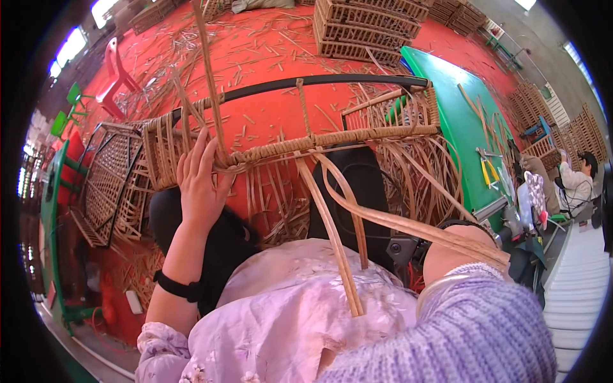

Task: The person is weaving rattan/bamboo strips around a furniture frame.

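Note:
A long rattan-woven frame (pixel 357 135), perhaps a basket, spans my knees, with a dark curved bar (pixel 268 86) along its far side. My left hand (pixel 201 175) lies on the left end of its wrapped near edge. The fingers are stretched out and the thumb stands apart. Beside those fingers a loose rattan strip (pixel 207 70) rises upright. From the middle of the edge, several rattan strips (pixel 325 223) hang toward my lap. One flat strip (pixel 415 223) crosses to the right over my right forearm (pixel 456 252). My right hand is hidden beyond the forearm.
A green table (pixel 440 108) at the right bears yellow-handled pliers (pixel 490 172). Stacked wicker crates (pixel 364 29) stand at the back. Left are a red chair (pixel 115 80) and another woven basket (pixel 112 172). Rattan scraps litter the red floor. A person (pixel 578 185) sits far right.

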A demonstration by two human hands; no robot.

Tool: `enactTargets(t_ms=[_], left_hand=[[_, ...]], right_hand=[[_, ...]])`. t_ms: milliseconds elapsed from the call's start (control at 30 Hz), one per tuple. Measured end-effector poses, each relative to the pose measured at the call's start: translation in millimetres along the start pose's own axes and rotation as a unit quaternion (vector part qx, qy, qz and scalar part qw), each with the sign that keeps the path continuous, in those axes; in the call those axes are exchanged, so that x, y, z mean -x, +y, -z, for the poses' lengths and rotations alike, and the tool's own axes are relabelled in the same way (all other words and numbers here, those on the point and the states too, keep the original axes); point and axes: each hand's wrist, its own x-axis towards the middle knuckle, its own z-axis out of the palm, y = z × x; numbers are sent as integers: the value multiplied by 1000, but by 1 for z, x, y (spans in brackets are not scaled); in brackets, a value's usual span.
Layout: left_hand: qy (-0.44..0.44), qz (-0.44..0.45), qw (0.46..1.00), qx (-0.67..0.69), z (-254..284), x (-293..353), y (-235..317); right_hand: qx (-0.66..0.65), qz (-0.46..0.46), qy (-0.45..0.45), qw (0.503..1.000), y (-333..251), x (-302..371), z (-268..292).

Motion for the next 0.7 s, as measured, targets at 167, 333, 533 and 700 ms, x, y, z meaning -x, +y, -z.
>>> enactTargets(t_ms=[167, 333, 533, 700], left_hand=[[1, 9, 1000, 8, -2, -2, 4], [0, 8, 1000, 13, 1, -2, 4], [19, 32, 998, 50, 3, -3, 4], [55, 21, 998, 10, 19, 7, 9]], right_hand=[[9, -45, -1, 999, 10, 5, 2], [9, -87, -2, 996, 22, 6, -1], [1, -117, -22, 993, 37, -2, -11], [-22, -38, -42, 998, 72, -19, -29]])
